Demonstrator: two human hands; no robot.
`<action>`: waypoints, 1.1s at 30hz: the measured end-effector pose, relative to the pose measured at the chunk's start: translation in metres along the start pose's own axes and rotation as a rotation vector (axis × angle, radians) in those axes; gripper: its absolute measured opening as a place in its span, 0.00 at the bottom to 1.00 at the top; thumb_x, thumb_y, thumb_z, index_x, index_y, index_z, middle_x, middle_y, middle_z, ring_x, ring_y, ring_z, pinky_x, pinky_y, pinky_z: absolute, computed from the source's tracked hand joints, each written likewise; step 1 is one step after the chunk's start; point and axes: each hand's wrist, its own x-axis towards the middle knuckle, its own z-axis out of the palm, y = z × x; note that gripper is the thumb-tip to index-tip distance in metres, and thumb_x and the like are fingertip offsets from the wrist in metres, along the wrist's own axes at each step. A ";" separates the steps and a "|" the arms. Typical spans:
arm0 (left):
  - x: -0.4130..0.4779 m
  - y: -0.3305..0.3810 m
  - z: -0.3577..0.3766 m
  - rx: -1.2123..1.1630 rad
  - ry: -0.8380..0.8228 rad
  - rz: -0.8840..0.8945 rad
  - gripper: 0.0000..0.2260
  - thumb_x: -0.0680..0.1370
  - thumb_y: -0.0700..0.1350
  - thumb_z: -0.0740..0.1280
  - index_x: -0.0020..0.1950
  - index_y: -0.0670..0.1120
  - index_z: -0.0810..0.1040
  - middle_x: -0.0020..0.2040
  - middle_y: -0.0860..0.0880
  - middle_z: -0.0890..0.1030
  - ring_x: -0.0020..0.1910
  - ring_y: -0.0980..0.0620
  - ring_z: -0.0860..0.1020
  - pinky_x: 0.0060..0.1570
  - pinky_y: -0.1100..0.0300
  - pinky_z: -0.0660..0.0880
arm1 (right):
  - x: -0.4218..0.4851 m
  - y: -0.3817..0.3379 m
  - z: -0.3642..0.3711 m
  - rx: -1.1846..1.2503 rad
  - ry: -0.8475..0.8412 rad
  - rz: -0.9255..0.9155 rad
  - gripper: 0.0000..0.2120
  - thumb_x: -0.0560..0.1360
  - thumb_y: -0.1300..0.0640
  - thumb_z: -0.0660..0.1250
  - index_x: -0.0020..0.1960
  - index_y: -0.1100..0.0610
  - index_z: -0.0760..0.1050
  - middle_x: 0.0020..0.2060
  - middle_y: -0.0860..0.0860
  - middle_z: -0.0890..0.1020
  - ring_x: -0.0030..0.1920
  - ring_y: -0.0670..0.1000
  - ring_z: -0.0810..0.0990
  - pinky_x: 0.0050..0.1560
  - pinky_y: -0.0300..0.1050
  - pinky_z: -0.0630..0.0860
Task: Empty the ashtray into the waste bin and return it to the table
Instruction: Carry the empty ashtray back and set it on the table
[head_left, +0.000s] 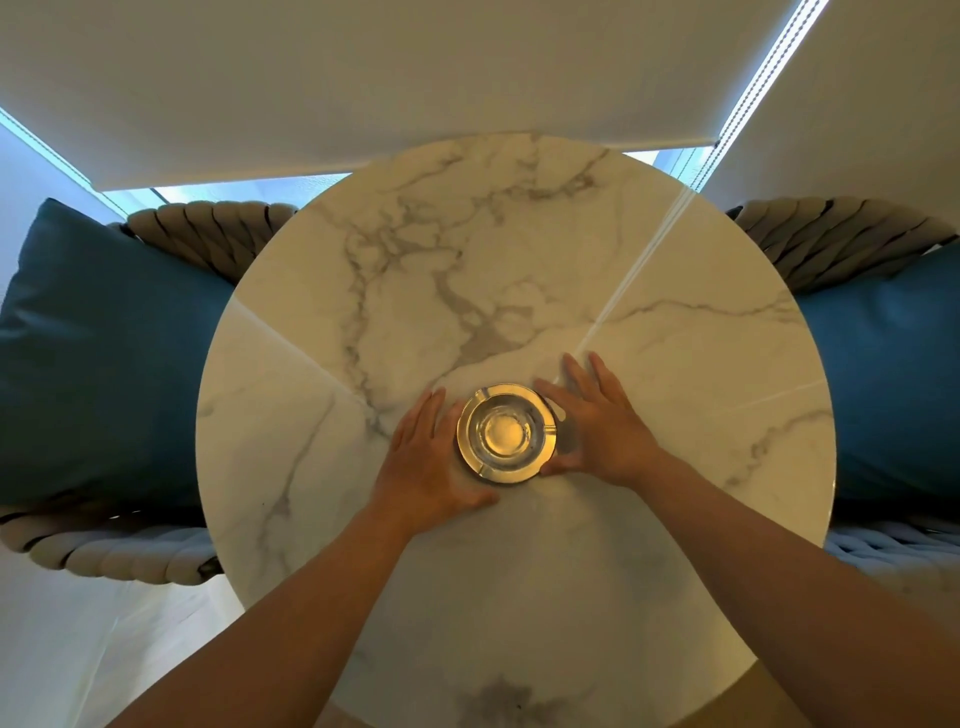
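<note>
Head view, looking straight down: a round marble table (519, 249) filled the middle of the frame. A glass ashtray (506, 433) sat flat on the tabletop, a little nearer its near edge than its far edge and about midway between the left and right edges. Its bowl looked clear and empty, though fine ash would be hard to see.

The left hand (428, 462) lay open on the tabletop, fingers spread, against the ashtray's left rim. The right hand (597, 423) lay open against the right rim, thumb curled toward the near side. Neither hand had closed on the glass; both only cupped it. No bin was in view.

Blue cushions (104, 353) on woven chairs (208, 234) flanked the table.

Whether lifting or settling it, the step likely called for even pressure from both sides, keeping the smooth glass level.
</note>
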 end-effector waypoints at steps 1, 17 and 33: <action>-0.003 0.000 0.001 0.006 0.007 -0.003 0.52 0.59 0.66 0.76 0.77 0.49 0.59 0.80 0.45 0.55 0.79 0.49 0.49 0.75 0.56 0.48 | 0.000 0.002 -0.002 -0.003 -0.003 0.000 0.53 0.59 0.36 0.77 0.78 0.44 0.56 0.80 0.56 0.47 0.78 0.61 0.36 0.78 0.59 0.45; 0.003 0.007 0.003 0.049 0.052 0.014 0.53 0.59 0.68 0.76 0.76 0.46 0.60 0.79 0.43 0.58 0.79 0.47 0.53 0.75 0.53 0.52 | -0.019 -0.012 0.020 0.044 0.050 0.024 0.55 0.57 0.37 0.78 0.77 0.48 0.56 0.79 0.57 0.51 0.79 0.61 0.40 0.77 0.61 0.48; 0.012 0.007 0.011 0.027 0.085 0.031 0.51 0.62 0.66 0.75 0.77 0.47 0.58 0.78 0.42 0.61 0.78 0.45 0.55 0.75 0.53 0.53 | -0.026 -0.025 0.030 0.004 0.182 0.112 0.46 0.64 0.31 0.68 0.74 0.54 0.63 0.77 0.59 0.58 0.78 0.65 0.48 0.76 0.62 0.51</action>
